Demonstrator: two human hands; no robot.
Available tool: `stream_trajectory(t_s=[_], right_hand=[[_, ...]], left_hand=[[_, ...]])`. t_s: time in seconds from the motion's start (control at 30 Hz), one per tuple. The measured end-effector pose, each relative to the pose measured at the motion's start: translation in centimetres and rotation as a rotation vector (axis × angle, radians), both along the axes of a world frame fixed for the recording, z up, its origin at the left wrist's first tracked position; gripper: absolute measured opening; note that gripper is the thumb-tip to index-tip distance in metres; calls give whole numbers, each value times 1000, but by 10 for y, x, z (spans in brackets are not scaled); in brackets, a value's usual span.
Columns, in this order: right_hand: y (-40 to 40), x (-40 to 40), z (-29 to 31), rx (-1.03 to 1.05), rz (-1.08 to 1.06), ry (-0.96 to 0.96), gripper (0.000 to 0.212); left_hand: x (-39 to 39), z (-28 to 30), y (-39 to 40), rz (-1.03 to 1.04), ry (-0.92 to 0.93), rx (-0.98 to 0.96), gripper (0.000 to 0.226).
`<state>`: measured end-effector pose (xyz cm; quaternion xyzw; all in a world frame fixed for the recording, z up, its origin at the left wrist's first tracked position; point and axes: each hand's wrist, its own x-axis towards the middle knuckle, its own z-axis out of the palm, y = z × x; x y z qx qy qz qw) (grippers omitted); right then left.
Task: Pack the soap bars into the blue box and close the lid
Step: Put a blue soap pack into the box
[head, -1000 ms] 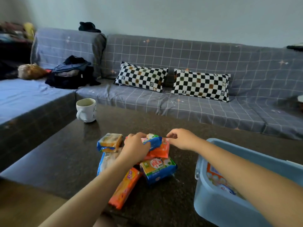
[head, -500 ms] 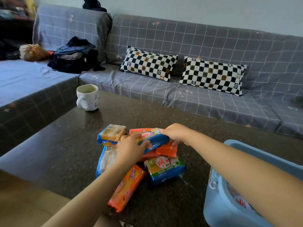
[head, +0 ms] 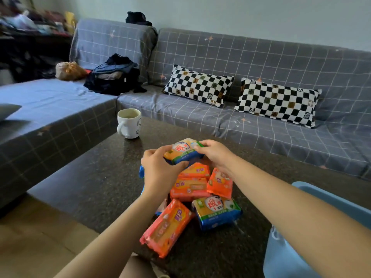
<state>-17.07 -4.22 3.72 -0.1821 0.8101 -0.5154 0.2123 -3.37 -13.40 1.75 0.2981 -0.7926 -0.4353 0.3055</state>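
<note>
A blue-and-green wrapped soap bar (head: 183, 151) is now held clear above the pile, where half a second ago it was only being taken hold of on top of the other bars. It is held at both ends: the left hand (head: 158, 169) is curled round its near left end, and the right hand (head: 213, 155) pinches its far right end. Each grip is thus pressed onto the bar, not spread.

Below it, the remaining soap bars are left on the table (head: 96, 177): several orange ones (head: 189, 188), a long orange one (head: 167, 227) nearest the viewer, and another blue-and-green one (head: 217, 212).

The blue box (head: 329, 199) is seen only in part at the right edge, lid off, well apart from the lifted bar. One more bar is judged ready to be carried across to it; most of the packing, and the closing, is not yet done.
</note>
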Motion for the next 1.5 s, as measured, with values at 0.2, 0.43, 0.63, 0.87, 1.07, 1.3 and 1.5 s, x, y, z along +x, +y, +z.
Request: stream_trajectory(t_s=[0.2,0.43,0.63,0.87,1.07,1.3,1.5], right_hand=[[-65,-4,-14,-154,147,-166,19],[-103,-18,-48,94,184,-85,34],[-109,-23,-51,206,208,-155,30],[-107,-14,-46,246,198,-41,44],[-75,-7,-15,77,110,41,34],[15,24,35,17,-16,27,45],[107,60,66,-20,-165,38,50]], left_hand=[[2,-9,-30,120,32,-30,61],[-12,-35,-39,223,-206,51,77],[-27,-38,-32,212,-59,523,86],[-29,-31,-38,209,12,679,82],[-16,-5,-24,100,41,669,79],[4,48,18,-68,120,645,59],[19,79,70,-253,152,753,28]])
